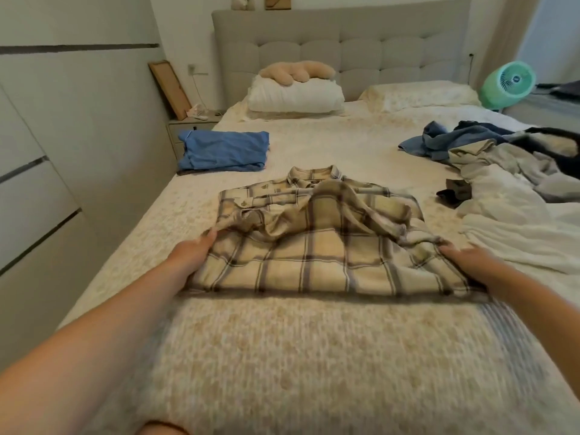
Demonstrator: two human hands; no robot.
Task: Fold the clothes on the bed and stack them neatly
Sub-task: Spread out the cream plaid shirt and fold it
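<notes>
A beige plaid shirt (314,240) lies on the bed (282,356), collar toward the headboard, sleeves crossed over its front. Its lower part is lifted and doubled up toward the collar. My left hand (191,255) grips the left edge of that lifted part. At the right edge my right hand (470,262) holds the cloth, fingers partly under the fabric. A folded blue garment (222,150) sits on a darker folded piece near the bed's left edge. A heap of unfolded clothes (502,158), denim, grey and white, lies at the right.
Two pillows (295,95) and a plush toy (298,72) rest against the padded headboard. A green fan (508,83) stands at the far right. A nightstand (191,124) and wardrobe doors (62,152) line the left side. A small dark item (455,189) lies by the heap.
</notes>
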